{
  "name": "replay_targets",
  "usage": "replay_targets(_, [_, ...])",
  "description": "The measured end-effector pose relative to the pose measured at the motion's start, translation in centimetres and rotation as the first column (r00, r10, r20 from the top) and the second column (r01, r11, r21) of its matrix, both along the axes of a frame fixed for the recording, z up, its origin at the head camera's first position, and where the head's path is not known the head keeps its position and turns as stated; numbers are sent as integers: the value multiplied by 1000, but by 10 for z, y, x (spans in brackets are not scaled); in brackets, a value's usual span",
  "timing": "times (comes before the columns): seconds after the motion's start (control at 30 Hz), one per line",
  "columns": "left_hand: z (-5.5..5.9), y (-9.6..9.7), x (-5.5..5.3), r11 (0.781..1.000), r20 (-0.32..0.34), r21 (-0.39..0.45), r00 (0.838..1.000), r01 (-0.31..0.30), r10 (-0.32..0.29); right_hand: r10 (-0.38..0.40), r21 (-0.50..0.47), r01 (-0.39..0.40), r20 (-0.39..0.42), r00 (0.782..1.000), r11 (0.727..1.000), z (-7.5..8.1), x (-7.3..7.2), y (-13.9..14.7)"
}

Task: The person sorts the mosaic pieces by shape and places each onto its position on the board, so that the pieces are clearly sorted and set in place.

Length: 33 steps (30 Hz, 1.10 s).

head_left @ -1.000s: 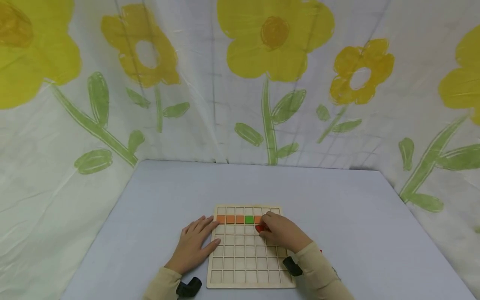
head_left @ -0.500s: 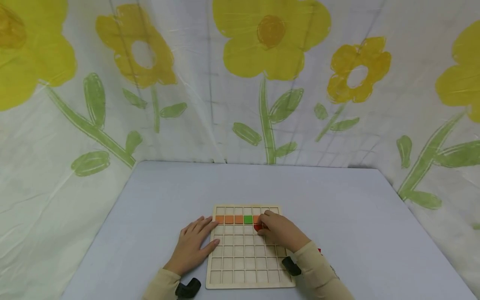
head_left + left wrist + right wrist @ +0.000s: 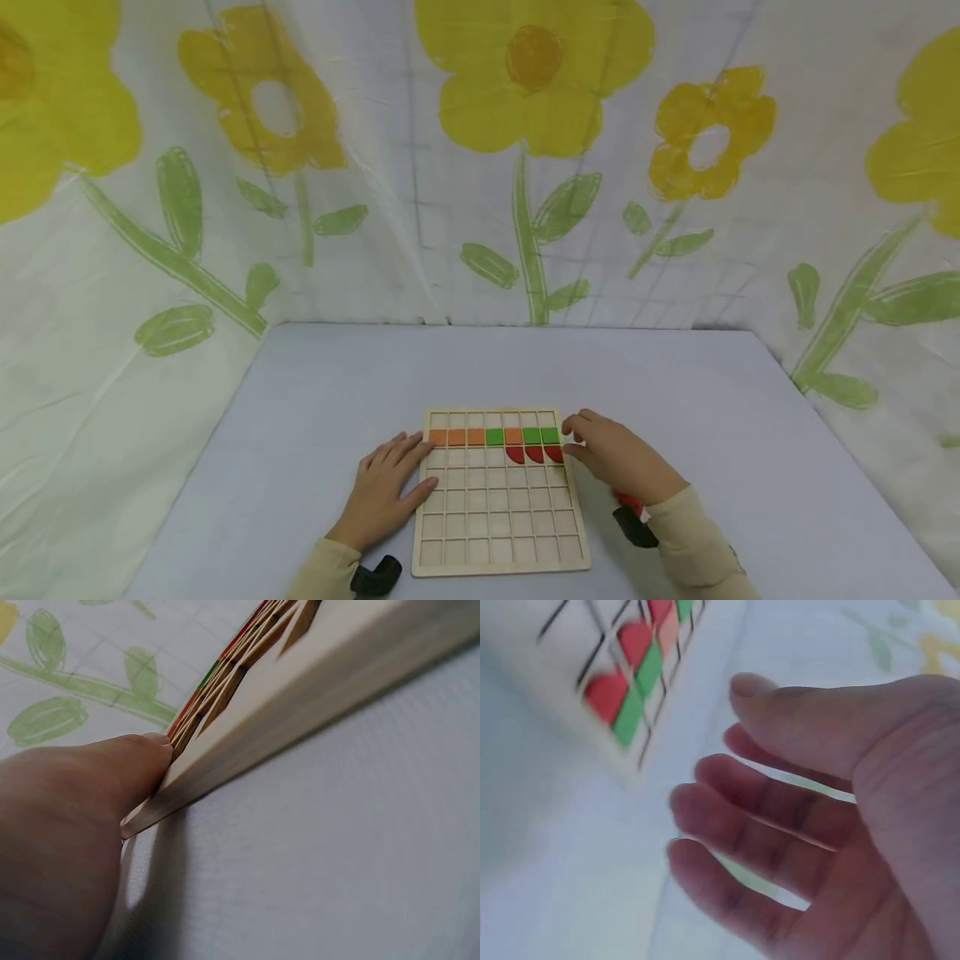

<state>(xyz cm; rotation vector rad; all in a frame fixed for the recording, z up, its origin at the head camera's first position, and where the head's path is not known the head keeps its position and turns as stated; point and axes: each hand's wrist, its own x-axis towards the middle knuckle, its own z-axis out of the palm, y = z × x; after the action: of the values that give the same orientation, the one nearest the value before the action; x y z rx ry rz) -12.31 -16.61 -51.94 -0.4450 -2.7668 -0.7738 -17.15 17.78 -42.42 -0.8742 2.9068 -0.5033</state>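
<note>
A pale wooden grid board (image 3: 487, 527) lies on the table. Across its second row from the far edge run orange (image 3: 456, 437) and green squares (image 3: 532, 436). Below them at the right sit three red quarter-circle pieces (image 3: 534, 454), which also show in the right wrist view. My left hand (image 3: 384, 487) rests along the board's left edge, fingers extended, and its thumb (image 3: 142, 761) touches the frame. Just off the board's right edge is my right hand (image 3: 622, 457). In the right wrist view its fingers (image 3: 739, 817) are loosely bent, with nothing between them and the thumb.
Red pieces (image 3: 627, 502) lie on the white table (image 3: 360, 367) under the right wrist, partly hidden by it. Each wrist carries a black camera mount (image 3: 377, 577). A white curtain (image 3: 390, 283) painted with yellow flowers hangs behind the table.
My right hand has let go of the board's upper right area and moved right, uncovering green squares and red quarter-circles. My left hand stays put. The head view has shifted slightly.
</note>
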Motion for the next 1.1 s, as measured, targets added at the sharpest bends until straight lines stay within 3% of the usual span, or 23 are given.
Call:
replay_targets(0.2, [0,-2,-1,1000,-1,-8,1000,0,0,-180,86,173,78,981,981,7,15,40])
replay_targets(0.37, [0,-2,-2,1000,7,-11,1000,-7,7,-236,100,223,158,959,970,-8,25,58])
replay_targets(0.47, [0,-2,-2,1000,13,-9,1000,-8,8,-224,100,210,166,960,973,-20,28,62])
replay_targets(0.67, [-1,1,-1,1000,23,-4,1000,-8,8,-226,147,211,100,969,966,-35,32,58])
replay_targets(0.8, [0,2,1,1000,23,6,1000,-2,2,-251,172,232,95,963,957,-37,33,53])
replay_targets(1.1, [-2,0,0,1000,-1,1,1000,0,0,-203,170,195,32,979,966,-30,34,50])
